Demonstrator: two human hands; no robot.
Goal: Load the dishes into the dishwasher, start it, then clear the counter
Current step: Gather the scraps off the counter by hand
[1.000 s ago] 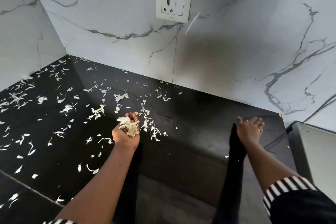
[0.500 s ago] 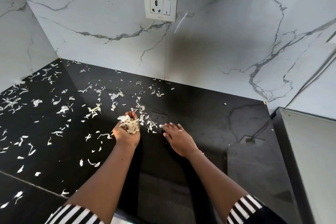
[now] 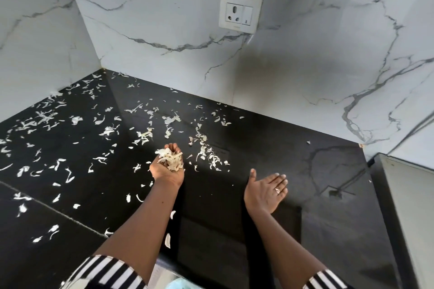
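Note:
A glossy black counter [image 3: 270,230] is strewn with several pale vegetable peelings [image 3: 206,152] over its left and middle parts. My left hand [image 3: 168,168] is cupped palm up above the counter and holds a small heap of gathered peelings [image 3: 170,158]. My right hand [image 3: 266,191] hovers to its right, palm turned up, fingers straight and spread, a ring on one finger, nothing in it. A few peelings lie near the front edge by my left forearm.
White marble walls close the corner at the back and left. A wall socket [image 3: 240,13] sits above the counter. A grey appliance top [image 3: 408,206] stands past the counter's right edge. The right part of the counter shows only one small scrap [image 3: 308,142].
My right hand came from the right side of the counter to beside the left hand, then drew back and turned palm up. The left hand kept its heap and stayed put.

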